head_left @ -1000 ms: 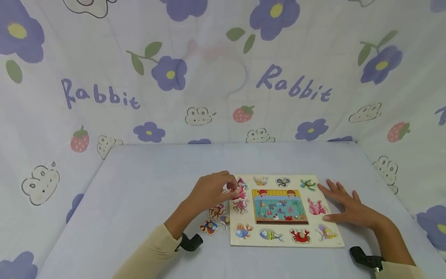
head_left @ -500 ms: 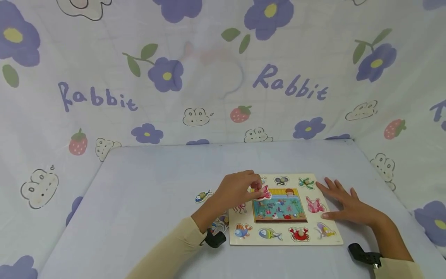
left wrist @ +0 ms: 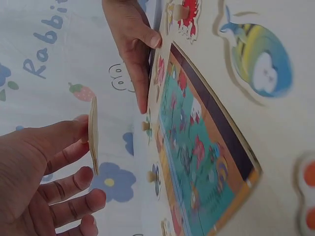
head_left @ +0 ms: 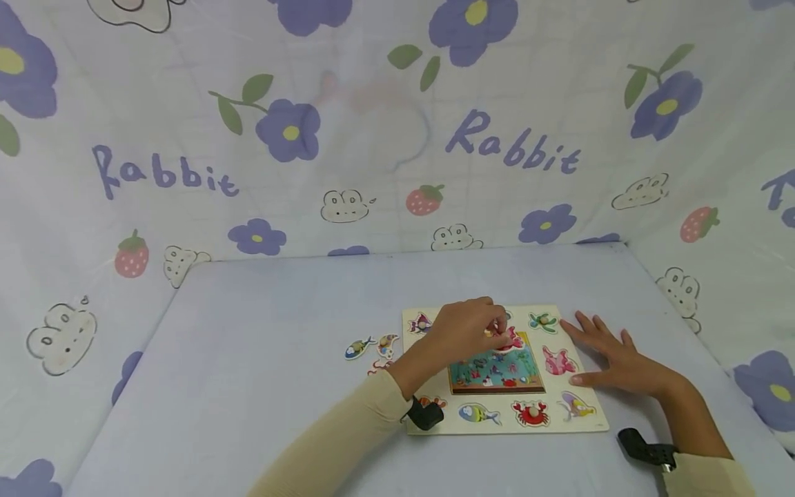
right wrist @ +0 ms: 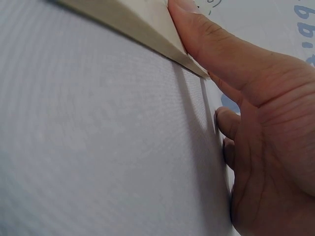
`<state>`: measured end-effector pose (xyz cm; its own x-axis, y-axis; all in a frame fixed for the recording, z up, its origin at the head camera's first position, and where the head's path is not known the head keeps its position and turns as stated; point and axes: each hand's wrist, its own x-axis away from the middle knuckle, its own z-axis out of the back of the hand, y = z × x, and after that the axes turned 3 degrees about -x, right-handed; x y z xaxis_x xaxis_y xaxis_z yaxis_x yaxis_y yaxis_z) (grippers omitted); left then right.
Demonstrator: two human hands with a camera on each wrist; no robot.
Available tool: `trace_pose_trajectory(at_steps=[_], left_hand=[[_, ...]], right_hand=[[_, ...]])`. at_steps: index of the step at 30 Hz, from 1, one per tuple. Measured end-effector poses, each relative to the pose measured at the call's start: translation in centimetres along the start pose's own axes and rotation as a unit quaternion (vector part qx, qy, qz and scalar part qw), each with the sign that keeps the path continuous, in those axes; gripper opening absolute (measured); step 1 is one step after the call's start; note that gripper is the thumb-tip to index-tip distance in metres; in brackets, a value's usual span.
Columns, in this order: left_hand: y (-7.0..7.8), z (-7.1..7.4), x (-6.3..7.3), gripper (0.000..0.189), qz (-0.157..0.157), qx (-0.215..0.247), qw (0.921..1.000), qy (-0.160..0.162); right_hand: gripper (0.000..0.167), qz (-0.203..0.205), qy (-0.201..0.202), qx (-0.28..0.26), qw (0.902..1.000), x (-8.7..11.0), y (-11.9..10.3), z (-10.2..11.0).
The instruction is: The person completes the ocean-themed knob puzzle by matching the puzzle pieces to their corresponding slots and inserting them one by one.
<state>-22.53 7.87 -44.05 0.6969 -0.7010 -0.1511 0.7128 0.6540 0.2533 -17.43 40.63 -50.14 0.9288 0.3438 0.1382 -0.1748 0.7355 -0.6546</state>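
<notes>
Thumb and fingers of my left hand (head_left: 468, 328) pinch a pink sea-creature puzzle piece (head_left: 511, 340) above the upper right of the board's picture. The left wrist view shows this wooden piece (left wrist: 94, 135) edge-on, held clear of the board. The cream peg puzzle board (head_left: 503, 424) lies flat, with an aquarium picture (head_left: 497, 376) in its middle. At the board's right edge my right hand (head_left: 624, 362) rests with fingers spread, its thumb (right wrist: 211, 37) on the edge. Close to that thumb is a pink printed shape (head_left: 559, 361) on the board.
Left of the board lie loose pieces: a blue-yellow fish (head_left: 359, 348), a small curved piece (head_left: 387, 345) and a partly hidden red one (head_left: 379, 366). Knobbed pieces sit in the board, among them a red crab (head_left: 531, 413) and a green piece (head_left: 543, 322).
My left hand has carried the pink piece rightward from the board's left side to over the picture's upper right. The right hand stays at the board's right edge.
</notes>
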Motion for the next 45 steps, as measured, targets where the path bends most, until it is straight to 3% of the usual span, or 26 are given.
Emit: trace_pose_trajectory(at_steps=[15,22,34,45], left_hand=[[2.9,-2.8,-3.8,0.016,-0.005,-0.035,0.9993,-0.016],[3.6,-4.3,-4.6,0.02,0.018,-0.049,0.9983,-0.028],[5.3,-5.5,-6.2,0.025,0.002,-0.05,0.9982,-0.034],[6.6,-6.8,-7.0,0.034,0.027,-0.061,0.9964,-0.053]], right_hand=[[0.1,0.008,0.001,-0.004,1.0,0.0,-0.1,0.0],[0.102,0.008,-0.003,-0.012,0.9999,0.0,-0.3,0.0],[0.1,0.016,-0.001,-0.016,0.9997,0.2,-0.1,0.4],[0.1,0.008,-0.002,-0.009,0.9999,0.1,0.0,0.3]])
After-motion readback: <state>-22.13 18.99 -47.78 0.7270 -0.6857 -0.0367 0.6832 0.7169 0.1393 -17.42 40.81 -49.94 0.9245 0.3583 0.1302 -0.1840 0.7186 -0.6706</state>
